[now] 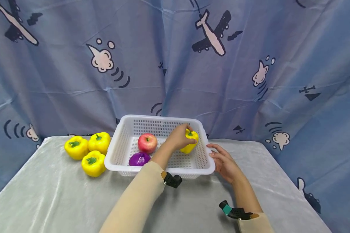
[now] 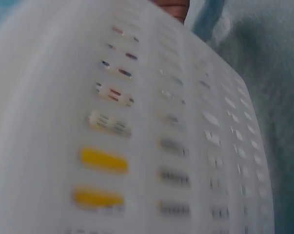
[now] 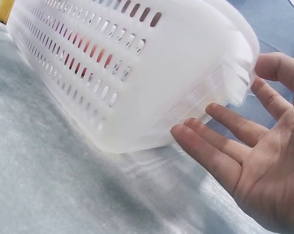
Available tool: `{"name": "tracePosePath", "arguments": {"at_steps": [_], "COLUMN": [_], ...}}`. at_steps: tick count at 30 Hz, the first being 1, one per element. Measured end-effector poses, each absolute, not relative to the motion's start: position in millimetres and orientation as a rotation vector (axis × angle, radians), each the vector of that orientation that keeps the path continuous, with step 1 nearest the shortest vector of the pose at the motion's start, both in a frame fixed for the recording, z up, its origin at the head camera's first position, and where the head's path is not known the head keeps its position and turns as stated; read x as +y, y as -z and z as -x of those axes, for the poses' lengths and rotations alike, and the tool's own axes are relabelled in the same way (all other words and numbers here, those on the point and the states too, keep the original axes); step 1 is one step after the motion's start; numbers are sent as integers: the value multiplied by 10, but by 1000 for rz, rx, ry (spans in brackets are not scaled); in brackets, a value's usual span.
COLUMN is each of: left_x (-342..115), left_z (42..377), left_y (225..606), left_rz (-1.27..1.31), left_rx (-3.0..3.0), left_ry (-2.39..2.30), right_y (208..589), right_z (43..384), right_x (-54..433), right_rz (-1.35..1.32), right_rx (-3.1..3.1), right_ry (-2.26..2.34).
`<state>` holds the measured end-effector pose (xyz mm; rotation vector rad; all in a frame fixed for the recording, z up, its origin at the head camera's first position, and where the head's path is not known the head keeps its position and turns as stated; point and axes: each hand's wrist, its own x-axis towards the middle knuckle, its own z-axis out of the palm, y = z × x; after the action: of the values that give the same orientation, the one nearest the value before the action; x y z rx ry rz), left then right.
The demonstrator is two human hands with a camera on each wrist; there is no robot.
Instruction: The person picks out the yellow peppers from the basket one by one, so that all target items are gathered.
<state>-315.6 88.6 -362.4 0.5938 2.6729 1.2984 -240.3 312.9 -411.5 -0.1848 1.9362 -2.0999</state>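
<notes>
A white perforated plastic basket (image 1: 160,170) stands on the cloth-covered table. My left hand (image 1: 179,139) reaches inside it and grips a yellow bell pepper (image 1: 189,148) near the right end, stem upward. In the basket also lie a red apple (image 1: 147,143) and a purple onion (image 1: 139,159), partly hidden by the rim. My right hand (image 1: 224,163) is at the basket's right end. Its fingers (image 3: 207,146) are extended and loosely spread against the outer wall and rim in the right wrist view. The left wrist view is mostly filled by the basket's slotted wall (image 2: 142,161).
Three yellow bell peppers (image 1: 94,163) sit close together on the table (image 1: 67,204), left of the basket. Behind the table hangs a blue curtain (image 1: 140,64) printed with planes. Wrist straps (image 1: 172,180) with small cameras are on both arms.
</notes>
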Motion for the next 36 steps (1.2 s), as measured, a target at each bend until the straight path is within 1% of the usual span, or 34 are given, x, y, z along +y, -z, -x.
{"name": "tracePosePath", "arguments": {"at_steps": [6, 13, 20, 29, 36], "left_x": [837, 673, 497, 240, 10], "left_z": [3058, 2935, 2763, 2496, 2358], "left_y": [3489, 3410, 3299, 3306, 3352], "left_rz": [-616, -759, -846, -810, -832], "left_rx": [2659, 2628, 2661, 2733, 2770], "left_ry": [-1350, -1386, -1397, -1429, -1466], "right_y": [4107, 4116, 4126, 4115, 4119], "right_z": [2410, 2399, 2409, 2434, 2439], "right_x": [3153, 3170, 3172, 3129, 3112], "right_rz": [156, 162, 168, 196, 224], "right_rx": [1947, 1956, 1947, 1935, 1911], "right_ry": [2095, 2095, 2104, 2105, 2127]}}
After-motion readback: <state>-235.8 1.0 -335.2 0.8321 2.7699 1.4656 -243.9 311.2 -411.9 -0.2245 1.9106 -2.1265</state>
